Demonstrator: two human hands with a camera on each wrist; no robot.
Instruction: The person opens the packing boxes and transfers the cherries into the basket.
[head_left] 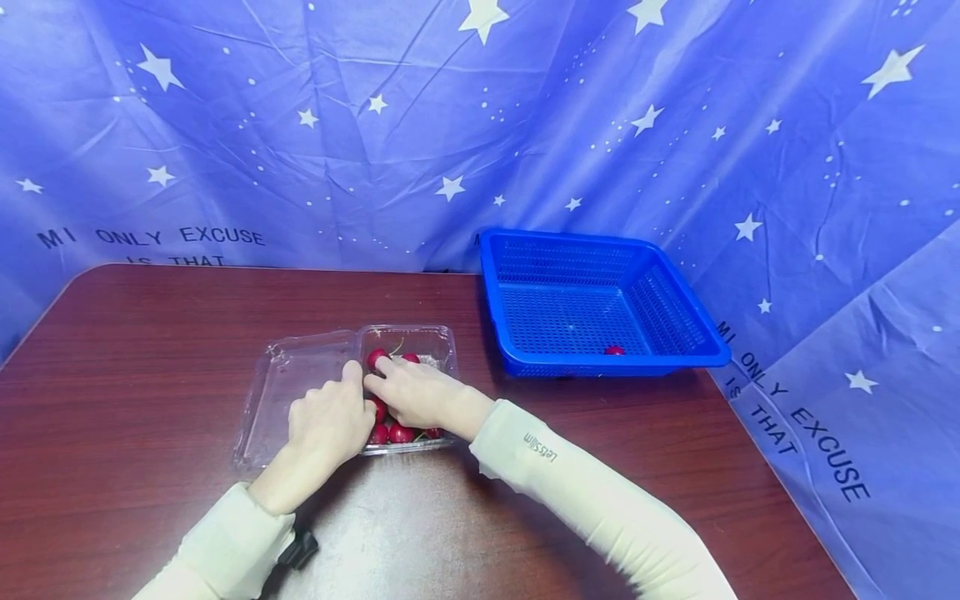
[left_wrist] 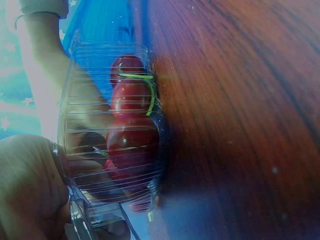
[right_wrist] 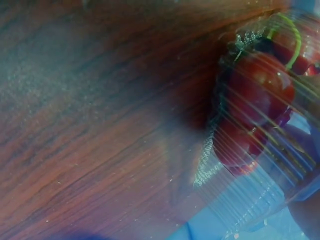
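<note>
A clear plastic clamshell box lies on the table with its lid folded out to the left. Several red cherries are in it, some with green stems. My left hand grips the box at the side where the lid joins. My right hand reaches into the box over the cherries, fingers pointing left, beside a cherry near the back. Whether its fingertips pinch a cherry is hidden. Through the box wall, cherries show in the left wrist view and more cherries in the right wrist view.
A blue plastic basket stands at the back right of the brown table, with one cherry in it. A blue star-printed cloth hangs behind and to the right. A black strap end sticks out at the left wrist.
</note>
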